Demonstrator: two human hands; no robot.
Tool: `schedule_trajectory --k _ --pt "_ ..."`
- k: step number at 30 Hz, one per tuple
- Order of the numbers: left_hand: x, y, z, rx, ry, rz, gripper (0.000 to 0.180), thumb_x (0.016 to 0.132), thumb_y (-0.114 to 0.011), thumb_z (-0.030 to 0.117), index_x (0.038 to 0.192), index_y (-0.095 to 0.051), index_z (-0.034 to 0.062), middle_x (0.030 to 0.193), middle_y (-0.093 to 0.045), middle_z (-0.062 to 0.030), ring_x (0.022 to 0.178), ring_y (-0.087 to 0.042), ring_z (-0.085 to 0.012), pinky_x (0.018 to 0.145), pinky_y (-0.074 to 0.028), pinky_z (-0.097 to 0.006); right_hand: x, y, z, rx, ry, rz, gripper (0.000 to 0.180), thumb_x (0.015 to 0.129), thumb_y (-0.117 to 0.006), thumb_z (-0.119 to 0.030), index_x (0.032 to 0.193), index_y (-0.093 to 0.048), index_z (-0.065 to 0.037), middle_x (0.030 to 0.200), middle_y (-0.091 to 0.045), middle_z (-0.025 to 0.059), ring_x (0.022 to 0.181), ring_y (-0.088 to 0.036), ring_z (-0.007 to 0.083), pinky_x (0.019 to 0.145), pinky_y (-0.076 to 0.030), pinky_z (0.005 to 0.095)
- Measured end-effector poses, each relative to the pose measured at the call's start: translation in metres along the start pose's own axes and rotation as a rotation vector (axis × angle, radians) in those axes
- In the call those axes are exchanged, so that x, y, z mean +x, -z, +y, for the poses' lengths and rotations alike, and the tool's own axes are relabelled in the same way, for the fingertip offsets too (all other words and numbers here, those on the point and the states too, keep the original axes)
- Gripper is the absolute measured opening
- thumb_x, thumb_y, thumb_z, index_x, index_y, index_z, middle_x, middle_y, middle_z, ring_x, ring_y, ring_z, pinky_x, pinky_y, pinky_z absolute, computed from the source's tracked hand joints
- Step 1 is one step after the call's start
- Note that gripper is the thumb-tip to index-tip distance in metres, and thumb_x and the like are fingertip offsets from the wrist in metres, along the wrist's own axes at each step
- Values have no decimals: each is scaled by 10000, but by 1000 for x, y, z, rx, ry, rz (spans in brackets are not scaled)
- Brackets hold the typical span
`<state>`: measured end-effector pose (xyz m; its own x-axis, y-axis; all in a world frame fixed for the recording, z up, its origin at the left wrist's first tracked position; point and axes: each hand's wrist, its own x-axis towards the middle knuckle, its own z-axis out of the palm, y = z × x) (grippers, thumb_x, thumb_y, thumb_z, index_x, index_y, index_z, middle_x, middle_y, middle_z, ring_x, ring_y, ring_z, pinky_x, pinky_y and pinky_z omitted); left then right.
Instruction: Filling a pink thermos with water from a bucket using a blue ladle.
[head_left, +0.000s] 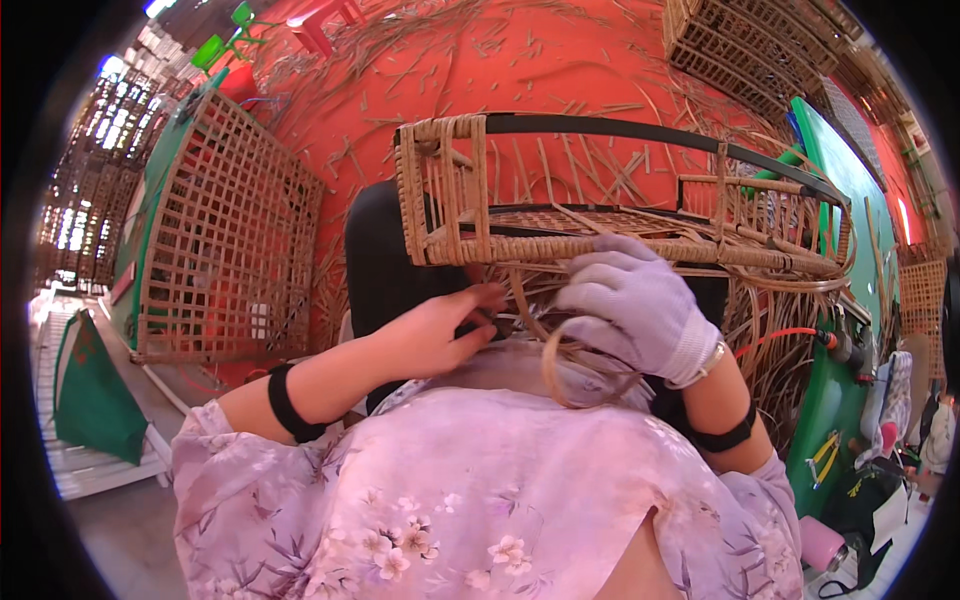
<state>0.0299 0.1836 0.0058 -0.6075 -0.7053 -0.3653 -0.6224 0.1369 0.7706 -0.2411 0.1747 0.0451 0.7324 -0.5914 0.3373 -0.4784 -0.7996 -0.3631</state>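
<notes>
Red floor [400, 75], littered with cane scraps [625, 106], spreads out beyond both hands. Just ahead of them is a woven frame [540, 248], its edges wrapped in tan cane and a dark bar [650, 135] running along its top. At the frame's near lower edge, the gloved right hand [635, 305] has its fingers bent, one on the wrapped edge; I cannot tell whether they pinch anything. Below that glove curls a loose cane strip [551, 372]. Nearby, the bare left hand [445, 325] sits beneath the frame, thumb and fingers curved and parted. Well to its left leans a lattice panel [230, 235]. Far right of the glove, yellow-handled pliers [824, 460] lie on a green board [835, 425], with a pink bottle [822, 543] nearer the body.
</notes>
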Motion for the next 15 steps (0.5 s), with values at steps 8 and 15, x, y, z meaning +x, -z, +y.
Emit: schedule_trajectory --k 8,15 --pt "22 -3 10 -1296 37 -317 516 940 -506 99 1415 -329 1 1402 -456 -173 1288 -463 -263 1087 -357 -386 -43 -8 1 -88 -179 -30 361 725 -661 -243 1060 -633 -111 1096 -645 73 1140 -568 280 1050 -359 465" --pt "-12 46 41 -1093 66 -282 451 939 -552 170 1310 -446 -64 1199 -613 -182 1100 -611 -241 993 -459 -359 -45 -18 2 -62 -223 -7 277 806 -646 -154 1073 -653 -80 1124 -649 86 1189 -533 333 1020 -366 457"
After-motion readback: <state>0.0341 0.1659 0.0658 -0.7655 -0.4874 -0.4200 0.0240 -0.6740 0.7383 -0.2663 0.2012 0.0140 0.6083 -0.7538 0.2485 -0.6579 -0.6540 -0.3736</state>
